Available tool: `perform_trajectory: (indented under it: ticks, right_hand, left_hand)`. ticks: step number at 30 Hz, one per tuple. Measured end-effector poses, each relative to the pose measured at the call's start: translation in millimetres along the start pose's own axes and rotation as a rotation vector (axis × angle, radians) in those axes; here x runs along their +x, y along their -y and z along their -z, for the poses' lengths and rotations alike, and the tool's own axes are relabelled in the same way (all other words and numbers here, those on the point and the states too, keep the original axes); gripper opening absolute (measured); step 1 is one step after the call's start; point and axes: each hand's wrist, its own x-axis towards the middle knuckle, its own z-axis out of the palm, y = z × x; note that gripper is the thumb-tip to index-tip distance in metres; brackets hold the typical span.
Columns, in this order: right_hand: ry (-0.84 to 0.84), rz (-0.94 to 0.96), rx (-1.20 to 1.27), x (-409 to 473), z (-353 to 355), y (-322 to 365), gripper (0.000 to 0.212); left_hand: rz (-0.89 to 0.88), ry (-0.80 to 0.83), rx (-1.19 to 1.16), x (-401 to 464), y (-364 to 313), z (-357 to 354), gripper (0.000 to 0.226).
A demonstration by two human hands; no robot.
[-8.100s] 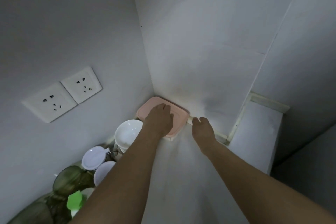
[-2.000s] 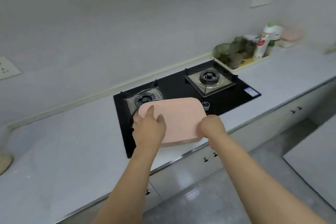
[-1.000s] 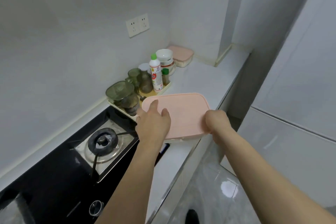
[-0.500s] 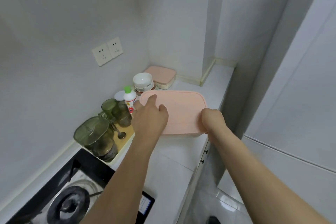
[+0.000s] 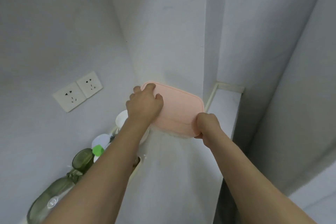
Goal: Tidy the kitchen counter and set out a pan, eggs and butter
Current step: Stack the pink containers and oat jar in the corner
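1. since half a second ago i have carried the pink-lidded box (image 5: 179, 107) forward from over the counter's near part into the far corner, and my view has swung up so the stove has dropped out of sight
2. the other pink box that sat in that corner a moment ago is now hidden under the one i hold; i cannot tell whether the two touch
3. my left hand (image 5: 144, 104) lies on the lid's left end, fingers spread a little and curled over the far left corner, thumb on the lid top
4. my right hand (image 5: 207, 123) clamps the near right corner, fingers curled under the rim and thumb on the edge
5. the box sits level between my two hands, its long side running from upper left to lower right, close against the white wall (image 5: 169, 32)
6. a pale strip of its base shows below the lid's near edge, above the white counter (image 5: 172, 178)
7. left of my left forearm stand a white bowl (image 5: 122, 118), a bottle with a green cap (image 5: 98, 150) and green glass jars (image 5: 81, 159)
8. two wall sockets (image 5: 78, 92) sit on the left wall, well apart from the box
9. a raised ledge (image 5: 225, 100) runs just right of the box
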Motion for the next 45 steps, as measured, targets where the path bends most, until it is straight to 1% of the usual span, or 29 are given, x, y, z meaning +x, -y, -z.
perform_trajectory:
  ticks: [2, 5, 10, 12, 16, 19, 22, 24, 27, 30, 33, 36, 37, 41, 45]
  right_hand:
    - [0.025, -0.006, 0.02, 27.0, -14.8, 12.5, 0.02]
    - [0.055, -0.039, 0.034, 56.7, -35.6, 20.9, 0.014]
    - [0.073, -0.1, 0.034, 104.9, -74.3, 27.9, 0.01]
    - [0.09, -0.109, 0.023, 118.7, -88.2, 26.3, 0.017]
    - [0.099, -0.081, -0.036, 147.0, -115.8, 23.5, 0.026]
    - [0.109, -0.068, -0.085, 164.5, -132.5, 25.6, 0.014]
    - [0.132, -0.077, -0.099, 184.2, -146.3, 25.5, 0.015]
    - [0.162, -0.075, -0.077, 197.2, -153.2, 22.7, 0.019]
    - [0.144, -0.08, -0.092, 215.8, -164.7, 20.2, 0.012]
    - [0.141, -0.073, -0.132, 228.5, -174.2, 18.1, 0.026]
    - [0.165, -0.03, -0.158, 234.3, -182.2, 12.0, 0.028]
    - [0.175, -0.008, -0.19, 237.8, -187.2, 7.3, 0.011]
    - [0.177, -0.005, -0.204, 238.5, -188.0, 7.1, 0.009]
    - [0.19, -0.001, -0.269, 239.4, -187.3, 8.1, 0.022]
    - [0.207, 0.005, -0.28, 242.3, -185.1, 6.1, 0.018]
  left_hand:
    - [-0.025, 0.018, 0.004, 42.0, 1.9, -7.2, 0.049]
    - [-0.043, 0.052, 0.006, 90.4, 13.7, -20.0, 0.053]
    - [-0.013, 0.133, -0.029, 153.6, 36.8, -49.0, 0.07]
    - [0.012, 0.166, -0.043, 170.2, 46.6, -60.0, 0.074]
    - [0.076, 0.247, -0.015, 207.2, 69.8, -83.9, 0.072]
    - [0.098, 0.281, 0.012, 232.7, 85.0, -101.0, 0.07]
    - [0.107, 0.286, 0.085, 254.7, 91.9, -118.3, 0.069]
    - [0.107, 0.293, 0.126, 264.8, 91.8, -127.1, 0.071]
    - [0.121, 0.32, 0.141, 280.7, 97.6, -141.7, 0.077]
    - [0.158, 0.349, 0.136, 290.8, 108.5, -159.4, 0.086]
    - [0.185, 0.36, 0.142, 294.5, 118.2, -172.2, 0.093]
    - [0.178, 0.356, 0.143, 291.5, 125.8, -181.0, 0.091]
    - [0.162, 0.348, 0.169, 287.3, 126.7, -183.7, 0.088]
    - [0.104, 0.314, 0.26, 271.6, 125.1, -193.8, 0.082]
    - [0.098, 0.316, 0.278, 267.3, 124.7, -198.5, 0.079]
